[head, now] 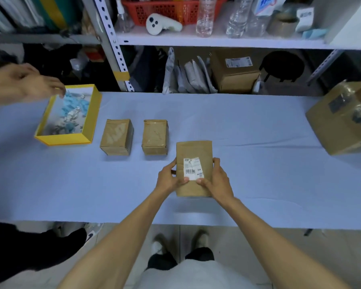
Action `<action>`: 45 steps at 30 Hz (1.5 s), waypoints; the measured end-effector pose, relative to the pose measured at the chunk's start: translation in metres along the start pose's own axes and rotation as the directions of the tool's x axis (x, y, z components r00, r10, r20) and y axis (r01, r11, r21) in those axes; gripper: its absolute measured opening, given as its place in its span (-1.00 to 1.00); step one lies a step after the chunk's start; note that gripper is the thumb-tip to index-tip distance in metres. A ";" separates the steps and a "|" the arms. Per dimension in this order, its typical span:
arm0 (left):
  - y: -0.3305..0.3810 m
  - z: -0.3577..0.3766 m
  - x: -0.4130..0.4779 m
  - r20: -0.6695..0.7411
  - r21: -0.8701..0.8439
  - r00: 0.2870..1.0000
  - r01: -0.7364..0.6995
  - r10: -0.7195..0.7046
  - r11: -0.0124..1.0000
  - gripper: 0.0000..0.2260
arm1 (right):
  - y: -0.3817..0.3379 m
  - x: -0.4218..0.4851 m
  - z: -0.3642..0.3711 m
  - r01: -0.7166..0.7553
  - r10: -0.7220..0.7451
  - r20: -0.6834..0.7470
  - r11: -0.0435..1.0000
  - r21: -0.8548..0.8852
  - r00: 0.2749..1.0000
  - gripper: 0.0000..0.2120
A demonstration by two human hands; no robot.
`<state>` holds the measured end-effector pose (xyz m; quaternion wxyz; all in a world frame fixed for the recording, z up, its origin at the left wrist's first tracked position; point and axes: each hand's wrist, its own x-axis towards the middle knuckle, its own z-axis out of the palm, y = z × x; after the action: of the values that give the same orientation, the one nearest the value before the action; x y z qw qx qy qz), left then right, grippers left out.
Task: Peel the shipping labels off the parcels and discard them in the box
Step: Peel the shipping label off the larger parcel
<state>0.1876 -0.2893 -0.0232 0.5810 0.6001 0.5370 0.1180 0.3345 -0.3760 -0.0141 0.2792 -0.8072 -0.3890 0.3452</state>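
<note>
A flat brown parcel (194, 151) lies near the table's middle with a white shipping label (193, 168) on top. My left hand (170, 178) grips its left edge, thumb at the label's lower left corner. My right hand (216, 180) holds the right edge, thumb at the label's lower right corner. Two small brown parcels (116, 137) (155, 137) without labels stand to the left. Farther left is a yellow box (65, 139) with crumpled white and blue label scraps inside.
Another person's hand (27, 84) hovers over the yellow box's far corner. A large taped carton (342, 119) sits at the table's right end. Shelves behind hold bottles, a red basket, mailers and a labelled carton (233, 69). The table's front edge (175, 223) is near my body.
</note>
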 end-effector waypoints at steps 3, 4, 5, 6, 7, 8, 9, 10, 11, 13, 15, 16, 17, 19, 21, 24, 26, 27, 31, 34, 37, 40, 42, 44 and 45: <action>-0.005 0.000 -0.010 0.010 -0.019 1.000 -0.025 0.025 1.000 -0.19 | 0.000 -0.012 0.005 -0.023 0.024 -0.046 1.000 0.014 0.999 -0.36; -0.007 0.000 -0.012 0.014 -0.032 0.999 -0.033 0.034 0.999 -0.20 | -0.001 -0.015 0.005 -0.032 0.033 -0.051 0.999 0.019 0.998 -0.37; -0.008 0.001 -0.014 0.018 -0.045 0.999 -0.041 0.042 0.998 -0.20 | -0.003 -0.017 0.006 -0.038 0.039 -0.050 0.999 0.018 0.998 -0.37; -0.009 0.001 -0.015 0.022 -0.049 0.999 -0.048 0.049 0.998 -0.21 | -0.004 -0.020 0.006 -0.042 0.043 -0.048 0.999 0.015 0.998 -0.37; -0.009 0.001 -0.017 0.025 -0.050 0.998 -0.054 0.055 0.997 -0.22 | -0.005 -0.022 0.006 -0.045 0.046 -0.043 0.999 0.012 0.998 -0.37; -0.011 0.002 -0.017 0.022 -0.051 0.998 -0.060 0.061 0.997 -0.23 | -0.005 -0.022 0.006 -0.046 0.046 -0.044 0.999 0.009 0.998 -0.37; -0.011 0.003 -0.018 0.017 -0.053 0.998 -0.063 0.064 0.997 -0.25 | -0.005 -0.023 0.006 -0.047 0.047 -0.047 0.999 0.013 0.998 -0.37; -0.012 0.004 -0.019 0.011 -0.058 0.998 -0.064 0.064 0.996 -0.27 | -0.004 -0.024 0.006 -0.047 0.048 -0.047 0.999 0.024 0.998 -0.37; -0.012 0.005 -0.021 0.006 -0.062 0.998 -0.062 0.063 0.996 -0.28 | -0.002 -0.026 0.007 -0.044 0.045 -0.045 0.999 0.031 0.998 -0.37; -0.011 0.008 -0.025 -0.006 -0.062 0.997 -0.077 0.077 0.995 -0.26 | 0.000 -0.028 0.007 -0.032 0.033 -0.042 0.999 0.027 0.999 -0.38; -0.012 0.008 -0.028 -0.027 -0.073 0.997 -0.070 0.068 0.995 -0.22 | 0.000 -0.028 0.006 -0.023 0.024 -0.038 1.000 0.021 0.999 -0.38; -0.012 0.009 -0.029 -0.031 -0.073 0.998 -0.061 0.059 0.995 -0.21 | 0.001 -0.028 0.007 -0.023 0.024 -0.038 1.000 0.016 0.999 -0.37; -0.012 0.008 -0.030 -0.031 -0.068 0.998 -0.055 0.053 0.996 -0.20 | 0.001 -0.029 0.007 -0.023 0.023 -0.042 1.000 0.008 0.999 -0.36; -0.011 0.008 -0.030 -0.025 -0.050 0.998 -0.056 0.055 0.997 -0.22 | 0.001 -0.029 0.011 -0.019 0.017 -0.071 0.999 -0.027 0.997 -0.33; -0.007 0.009 -0.031 -0.025 -0.033 0.997 -0.069 0.068 0.997 -0.24 | 0.001 -0.031 0.012 -0.003 -0.003 -0.093 0.998 -0.058 0.996 -0.30; -0.006 0.007 -0.032 -0.009 0.046 0.998 -0.066 0.066 0.997 -0.28 | 0.001 -0.035 0.008 0.008 -0.010 -0.050 1.000 -0.026 0.999 -0.29; -0.008 0.007 -0.033 -0.002 0.105 0.998 -0.059 0.059 0.993 -0.32 | 0.005 -0.040 0.005 0.000 0.001 -0.033 1.000 0.032 0.999 -0.29; -0.009 0.008 -0.034 -0.017 0.114 0.998 -0.061 0.063 0.992 -0.32 | 0.008 -0.042 0.004 -0.007 0.009 -0.033 0.998 0.067 0.999 -0.29; -0.012 0.017 -0.043 -0.101 0.140 0.986 -0.115 0.130 0.983 -0.24 | 0.016 -0.040 0.005 0.004 0.001 -0.041 0.993 0.117 0.999 -0.31; -0.019 0.017 -0.045 -0.126 0.140 0.974 -0.173 0.190 0.975 -0.31 | 0.018 -0.038 0.007 0.030 -0.024 -0.052 0.992 0.126 0.998 -0.32; -0.022 0.017 -0.044 -0.113 0.180 0.969 -0.195 0.218 0.964 -0.43 | 0.021 -0.040 0.010 0.048 -0.039 -0.075 0.990 0.130 0.996 -0.35; -0.020 0.020 -0.049 -0.131 0.189 0.965 -0.199 0.225 0.962 -0.48 | 0.023 -0.040 0.011 0.059 -0.049 -0.092 0.993 0.101 0.995 -0.35; -0.019 0.022 -0.051 -0.139 0.197 0.963 -0.203 0.233 0.959 -0.47 | 0.023 -0.040 0.012 0.066 -0.058 -0.104 0.995 0.080 0.993 -0.35; -0.018 0.022 -0.054 -0.136 0.209 0.961 -0.211 0.242 0.955 -0.47 | 0.023 -0.041 0.013 0.074 -0.066 -0.112 0.995 0.067 0.992 -0.34; -0.017 0.022 -0.055 -0.133 0.210 0.960 -0.214 0.245 0.954 -0.47 | 0.023 -0.041 0.013 0.075 -0.068 -0.113 0.995 0.063 0.991 -0.34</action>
<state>0.1746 -0.3490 -0.0175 0.4580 0.7011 0.5164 0.1790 0.3155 -0.4200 -0.0242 0.3394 -0.8009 -0.3897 0.3023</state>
